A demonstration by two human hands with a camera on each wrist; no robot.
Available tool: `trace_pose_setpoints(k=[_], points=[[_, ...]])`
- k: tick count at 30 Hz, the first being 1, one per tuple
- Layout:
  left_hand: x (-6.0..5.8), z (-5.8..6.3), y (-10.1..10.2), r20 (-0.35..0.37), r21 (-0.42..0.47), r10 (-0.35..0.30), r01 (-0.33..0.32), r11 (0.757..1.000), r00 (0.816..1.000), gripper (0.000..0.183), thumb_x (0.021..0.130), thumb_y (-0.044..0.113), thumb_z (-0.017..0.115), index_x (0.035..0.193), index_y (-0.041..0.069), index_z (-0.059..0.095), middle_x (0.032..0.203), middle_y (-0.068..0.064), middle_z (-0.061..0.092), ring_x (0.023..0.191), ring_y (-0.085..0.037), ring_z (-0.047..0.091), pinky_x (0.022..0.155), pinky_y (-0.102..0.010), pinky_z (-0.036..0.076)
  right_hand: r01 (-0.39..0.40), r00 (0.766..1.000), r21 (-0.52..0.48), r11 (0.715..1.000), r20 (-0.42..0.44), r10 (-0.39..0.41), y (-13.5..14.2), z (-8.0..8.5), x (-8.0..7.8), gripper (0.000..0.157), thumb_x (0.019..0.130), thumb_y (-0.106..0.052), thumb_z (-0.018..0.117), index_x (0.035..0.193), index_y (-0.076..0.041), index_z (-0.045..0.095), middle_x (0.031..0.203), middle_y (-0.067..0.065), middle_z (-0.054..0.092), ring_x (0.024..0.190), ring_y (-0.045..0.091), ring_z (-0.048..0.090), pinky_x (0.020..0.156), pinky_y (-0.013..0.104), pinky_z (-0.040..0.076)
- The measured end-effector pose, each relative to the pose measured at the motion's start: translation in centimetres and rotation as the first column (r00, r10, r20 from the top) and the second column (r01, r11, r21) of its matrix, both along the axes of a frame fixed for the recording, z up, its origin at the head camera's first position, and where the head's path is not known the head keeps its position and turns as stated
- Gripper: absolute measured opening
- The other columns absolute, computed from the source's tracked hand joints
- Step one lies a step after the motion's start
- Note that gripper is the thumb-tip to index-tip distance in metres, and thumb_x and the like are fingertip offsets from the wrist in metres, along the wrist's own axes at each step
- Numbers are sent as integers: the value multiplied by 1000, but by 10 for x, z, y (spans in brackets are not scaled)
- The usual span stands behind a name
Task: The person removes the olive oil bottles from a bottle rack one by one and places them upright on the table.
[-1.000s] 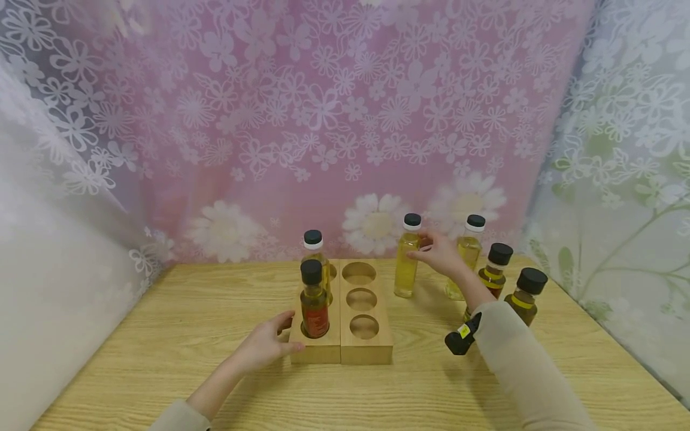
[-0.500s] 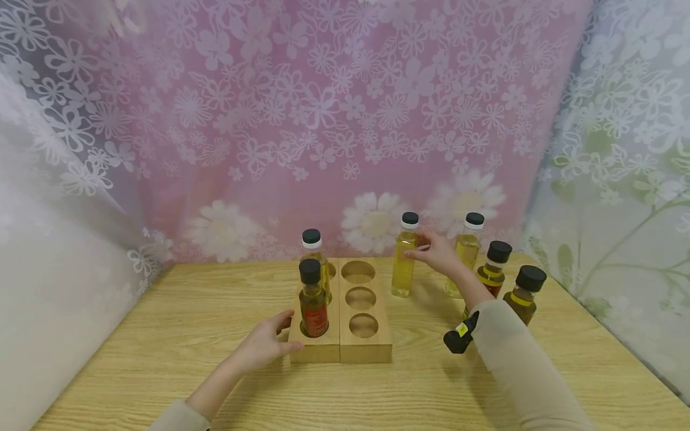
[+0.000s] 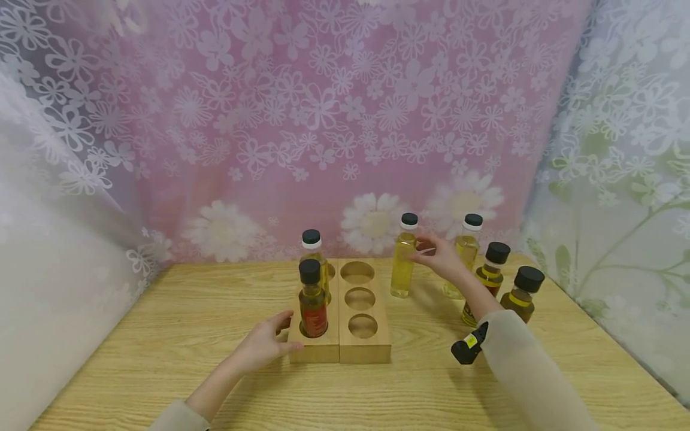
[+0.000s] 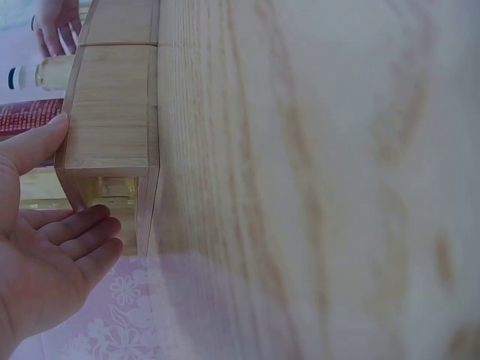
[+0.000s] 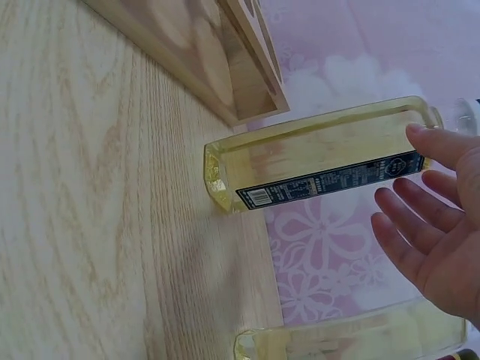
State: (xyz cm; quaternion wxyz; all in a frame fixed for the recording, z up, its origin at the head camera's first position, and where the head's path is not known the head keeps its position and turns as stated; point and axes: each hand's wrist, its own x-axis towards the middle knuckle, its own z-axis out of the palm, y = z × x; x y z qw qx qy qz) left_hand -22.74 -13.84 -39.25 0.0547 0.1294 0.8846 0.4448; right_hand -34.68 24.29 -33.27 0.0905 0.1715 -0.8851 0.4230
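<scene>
A tall bottle of pale yellow oil (image 3: 401,275) stands upright on the table, right of the wooden bottle rack (image 3: 365,354). My right hand (image 3: 444,261) is at its upper part. In the right wrist view the thumb touches the bottle near its shoulder, while the other fingers are loosely spread beside the dark label (image 5: 330,180). My left hand (image 3: 263,345) holds the rack's near left corner, thumb at the front edge and fingers at the side. A dark oil bottle with a red label (image 3: 314,317) sits in the rack's front left hole; behind it stands a white-collared oil bottle (image 3: 311,240).
Another pale oil bottle (image 3: 466,244) stands behind the right hand. Two dark, black-capped bottles, a farther one (image 3: 496,254) and a nearer one (image 3: 528,280), stand by the right forearm, partly hidden. Three round holes show in the rack's right block. A floral curtain (image 3: 323,120) hangs behind the table.
The pale oil bottle first shifted slightly left with the right hand. Now the right hand's fingers have drawn a little to the right, covering less of the bottle. The left hand stays put.
</scene>
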Motion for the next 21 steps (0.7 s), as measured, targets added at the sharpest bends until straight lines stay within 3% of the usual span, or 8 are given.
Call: trace_pose_setpoints(k=[6,14,21], points=[[-1,-1,0,5,-3,14,-14,1000,1000,83,77,30,77,139,-6,35,130,-22,50,120,-42,44,94,-53,39,69,998,15,997,2,-70,-1,2,9,44,90,-19,62,127,1,51,116,22,57,103,37,56,84,47,48],[0,-1,0,6,16,7,-7,1000,1000,83,77,29,76,139,-7,34,129,-22,50,121,-42,44,94,-54,38,96,994,40,995,-61,-94,-10,11,19,39,92,-29,60,117,0,60,113,19,61,102,33,58,82,45,49],[-1,-1,1,1,15,2,-2,1000,1000,83,77,29,76,139,-8,34,129,-22,50,120,-42,44,95,-54,38,16,998,-1,1000,-53,-16,-32,21,22,36,89,-24,64,117,0,61,107,16,64,97,29,61,80,42,50]])
